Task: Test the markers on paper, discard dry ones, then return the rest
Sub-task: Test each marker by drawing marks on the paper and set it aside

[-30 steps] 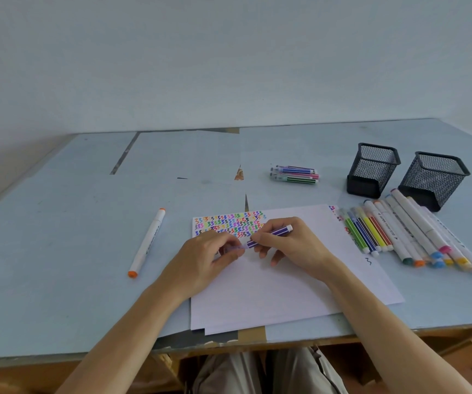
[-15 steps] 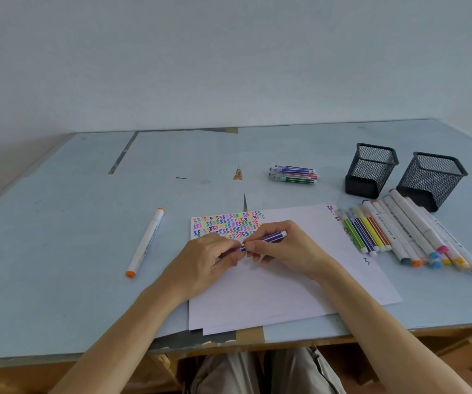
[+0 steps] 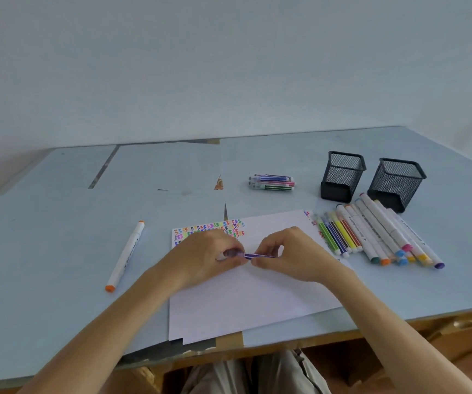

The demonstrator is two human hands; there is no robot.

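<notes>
**Gripping a purple marker over the test sheet**

Both hands meet above the white paper (image 3: 246, 302). The right hand (image 3: 291, 255) pinches the purple-striped marker (image 3: 259, 255) by its barrel, while the left hand (image 3: 205, 255) curls its fingers round the cap end. Coloured squiggles (image 3: 209, 228) fill the sheet's far-left corner. A row of markers (image 3: 377, 237) lies just right of the paper, near two black mesh pen cups (image 3: 343, 174).

A plain desk or craft workspace is suggested, whether in a home or an office cannot be told. A pale blue table (image 3: 58, 251) is set against a bare white wall (image 3: 229, 66). Two black mesh pen holders (image 3: 343, 174) are stood at two o'clock, rows of markers (image 3: 377, 237) are laid beside them, and a sheet of paper (image 3: 243, 302) covered in test squiggles is placed at the centre.
</notes>
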